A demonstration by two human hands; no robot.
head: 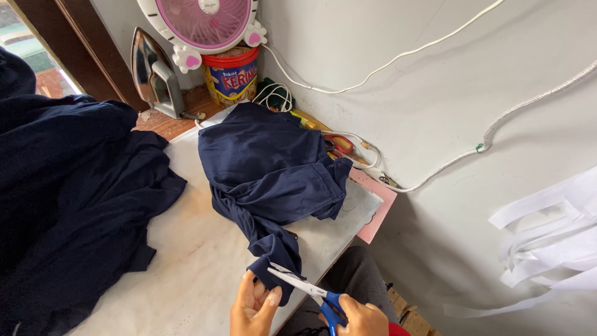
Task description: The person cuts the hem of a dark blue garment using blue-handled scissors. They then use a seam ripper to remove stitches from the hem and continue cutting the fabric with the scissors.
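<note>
A pale, cloth-covered worktop (199, 261) fills a corner against grey-white walls, with white cords running along the wall beyond the hands; at the near edge the left hand (252, 308) pinches the hanging tip of a navy garment (270, 171) between thumb and fingers, palm turned up, the cloth drooping over its fingertips; just beside it, to its right, the right hand (360, 318) grips the blue handles of a pair of scissors (305, 287), fingers curled through the loops; the silver blades stand slightly parted and point toward the left hand, their tips touching the cloth just above its thumb; the garment stretches away from both hands across the worktop, bunched and twisted near the hands, spread flatter farther off; well to the left of the left hand a larger heap of dark navy fabric (68, 205) drapes over the worktop's side; far beyond the hands stand an upended iron (155, 74), a pink and white fan (205, 25) and a red-rimmed tub (233, 74) beneath it; a pink card (379, 208) juts from under the worktop's far right edge, and white paper strips (547, 236) hang on the wall to the right of the right hand.
</note>
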